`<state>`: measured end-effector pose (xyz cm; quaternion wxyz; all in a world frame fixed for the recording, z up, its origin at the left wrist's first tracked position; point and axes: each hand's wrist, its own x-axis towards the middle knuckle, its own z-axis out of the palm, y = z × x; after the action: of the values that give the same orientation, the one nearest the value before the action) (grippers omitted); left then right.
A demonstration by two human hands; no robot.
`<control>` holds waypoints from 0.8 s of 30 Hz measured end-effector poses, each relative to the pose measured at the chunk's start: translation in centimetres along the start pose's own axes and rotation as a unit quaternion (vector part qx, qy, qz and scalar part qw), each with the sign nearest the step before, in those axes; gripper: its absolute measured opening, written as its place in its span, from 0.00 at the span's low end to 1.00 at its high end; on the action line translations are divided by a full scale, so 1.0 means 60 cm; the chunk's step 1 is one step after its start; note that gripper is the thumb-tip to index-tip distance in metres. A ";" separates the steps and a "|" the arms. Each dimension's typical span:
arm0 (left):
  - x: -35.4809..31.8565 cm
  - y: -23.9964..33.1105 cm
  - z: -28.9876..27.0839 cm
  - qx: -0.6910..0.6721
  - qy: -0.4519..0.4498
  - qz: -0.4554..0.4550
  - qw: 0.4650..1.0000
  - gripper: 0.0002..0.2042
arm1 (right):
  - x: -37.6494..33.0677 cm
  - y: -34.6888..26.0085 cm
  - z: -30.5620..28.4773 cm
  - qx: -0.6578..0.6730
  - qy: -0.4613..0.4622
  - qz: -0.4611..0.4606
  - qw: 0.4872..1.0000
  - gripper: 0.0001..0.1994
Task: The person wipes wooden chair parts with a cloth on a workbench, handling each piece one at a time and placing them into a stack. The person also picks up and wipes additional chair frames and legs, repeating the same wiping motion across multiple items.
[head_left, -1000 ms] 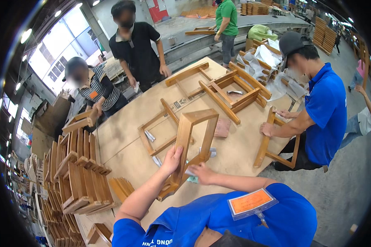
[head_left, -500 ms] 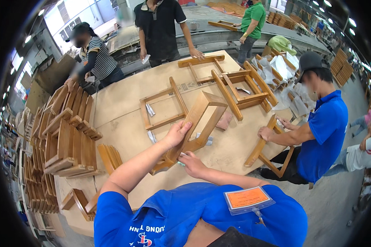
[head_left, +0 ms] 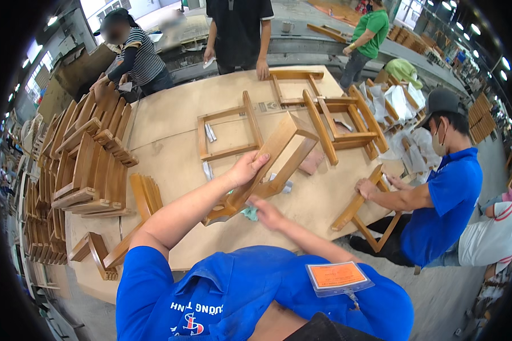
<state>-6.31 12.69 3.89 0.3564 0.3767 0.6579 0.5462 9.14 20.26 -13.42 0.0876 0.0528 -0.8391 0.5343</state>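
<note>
I lean over a large fibreboard worktable (head_left: pixel 170 113). My left hand (head_left: pixel 248 169) grips the side rail of a brown wooden chair frame (head_left: pixel 287 145), which stands tilted on the table. My right hand (head_left: pixel 266 211) is closed on a small teal cloth (head_left: pixel 248 214) and presses it against the frame's lower end. Both forearms reach forward from my blue shirt. An orange badge (head_left: pixel 338 276) hangs at my chest.
A flat wooden frame (head_left: pixel 227 133) and several more frames (head_left: pixel 338 122) lie farther back. Stacks of wooden parts (head_left: pixel 85 165) crowd the table's left side. A co-worker in blue (head_left: pixel 444 193) holds a frame (head_left: pixel 359 211) at the right edge. Other people stand at the far side.
My left hand has slid higher along the frame's rail. My right hand has moved in under the frame's lower end with the cloth. The view has shifted toward the table's left.
</note>
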 end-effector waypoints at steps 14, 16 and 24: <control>-0.063 -0.003 0.024 -0.030 -0.038 -0.040 0.998 0.20 | 0.010 0.002 -0.014 0.020 0.003 0.002 1.000 0.21; -0.069 -0.008 0.026 -0.061 -0.059 -0.043 0.995 0.22 | 0.020 0.025 -0.031 -0.028 0.046 0.084 0.995 0.20; -0.085 -0.018 0.026 -0.034 -0.063 -0.018 0.997 0.30 | 0.013 -0.008 -0.011 0.012 -0.008 0.004 1.000 0.14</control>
<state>-2.68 8.78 2.90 0.4196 0.3856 0.6218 0.5371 8.50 20.64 -12.56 0.0782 0.0549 -0.8336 0.5441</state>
